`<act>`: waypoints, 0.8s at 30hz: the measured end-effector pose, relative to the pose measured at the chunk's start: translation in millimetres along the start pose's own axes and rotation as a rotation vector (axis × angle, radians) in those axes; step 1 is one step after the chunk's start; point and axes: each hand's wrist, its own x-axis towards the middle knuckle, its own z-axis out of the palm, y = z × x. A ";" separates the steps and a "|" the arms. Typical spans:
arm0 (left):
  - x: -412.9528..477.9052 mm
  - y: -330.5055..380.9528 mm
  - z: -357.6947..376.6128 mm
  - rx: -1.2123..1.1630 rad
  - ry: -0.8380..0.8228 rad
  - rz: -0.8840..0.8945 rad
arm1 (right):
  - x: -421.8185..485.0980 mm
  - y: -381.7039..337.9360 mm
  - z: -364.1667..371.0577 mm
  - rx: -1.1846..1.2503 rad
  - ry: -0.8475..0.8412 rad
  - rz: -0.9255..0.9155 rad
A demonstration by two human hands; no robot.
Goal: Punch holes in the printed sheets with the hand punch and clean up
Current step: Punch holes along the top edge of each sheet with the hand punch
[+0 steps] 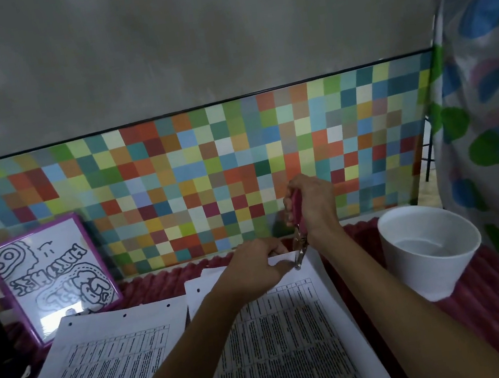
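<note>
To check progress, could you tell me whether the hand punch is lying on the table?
No, the right hand grips the hand punch at the printed sheet's top edge.

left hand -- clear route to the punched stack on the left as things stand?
Probably yes. The punched stack lies just left of the left hand, nothing between. But that hand holds the top edge of the printed sheet in the hand punch, so it must let go first.

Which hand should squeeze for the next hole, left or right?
Right. The right hand grips the hand punch, its head at the edge of the sheet; the left hand holds that sheet.
</note>
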 end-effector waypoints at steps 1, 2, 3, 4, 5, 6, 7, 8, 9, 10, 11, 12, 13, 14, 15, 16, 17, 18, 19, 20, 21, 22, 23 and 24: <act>0.8 0.5 -0.9 0.000 0.000 0.000 | 1.3 -2.3 -1.9 0.011 -0.031 0.038; 1.8 0.6 -2.4 0.003 0.005 0.004 | 2.4 -4.9 -4.0 0.027 -0.074 0.077; 3.0 0.6 -3.7 0.008 0.011 0.011 | 3.7 -7.7 -5.6 0.046 -0.120 0.114; 3.8 0.8 -5.0 0.015 0.016 0.019 | 5.0 -10.3 -6.9 0.062 -0.162 0.148; 4.4 1.5 -5.7 0.021 0.020 0.029 | 6.6 -12.5 -7.8 0.069 -0.196 0.178; 4.5 1.9 -5.8 0.028 0.025 0.039 | 7.9 -14.8 -8.2 0.069 -0.221 0.203; 4.5 2.1 -5.6 0.034 0.032 0.052 | 8.4 -17.0 -8.2 0.072 -0.243 0.221; 4.2 2.0 -5.6 0.041 0.039 0.067 | 8.4 -18.9 -8.2 0.085 -0.262 0.237; 3.9 1.9 -5.9 0.053 0.046 0.079 | 8.6 -20.0 -8.7 0.107 -0.275 0.252; 3.7 1.6 -6.8 0.068 0.053 0.090 | 8.8 -20.7 -9.1 0.128 -0.282 0.262; 3.9 1.2 -7.9 0.083 0.057 0.096 | 8.7 -21.5 -9.4 0.128 -0.283 0.267; 4.2 1.3 -9.2 0.097 0.059 0.100 | 8.7 -21.9 -10.1 0.107 -0.282 0.266; 4.3 1.5 -9.6 0.112 0.065 0.101 | 9.0 -21.9 -10.8 0.075 -0.284 0.263; 4.0 2.0 -9.3 0.126 0.075 0.103 | 8.8 -22.2 -11.3 0.053 -0.291 0.265; 3.3 3.2 -8.5 0.141 0.088 0.105 | 8.3 -22.9 -11.2 0.048 -0.303 0.277; 2.4 4.2 -7.2 0.158 0.105 0.109 | 7.9 -23.0 -11.1 0.050 -0.316 0.291; 1.6 5.6 -5.7 0.178 0.125 0.110 | 8.4 -22.4 -11.0 0.040 -0.323 0.300; 0.9 6.7 -4.9 0.199 0.145 0.110 | 8.6 -22.6 -10.8 0.020 -0.326 0.305; 0.6 7.5 -4.2 0.223 0.159 0.111 | 8.8 -23.2 -10.6 0.003 -0.325 0.307; 0.5 7.4 -3.8 0.247 0.167 0.115 | 9.4 -24.1 -10.6 -0.007 -0.323 0.302; 0.1 6.5 -3.7 0.271 0.164 0.118 | 9.8 -25.8 -10.7 -0.019 -0.308 0.288; -0.6 4.8 -3.3 0.290 0.157 0.115 | 9.9 -29.1 -10.9 -0.030 -0.277 0.276; -1.6 1.9 -2.7 0.291 0.148 0.100 | 9.7 -34.0 -11.1 -0.033 -0.240 0.264; -2.9 -1.6 -2.7 0.264 0.140 0.069 | 10.1 -39.2 -11.8 -0.017 -0.205 0.253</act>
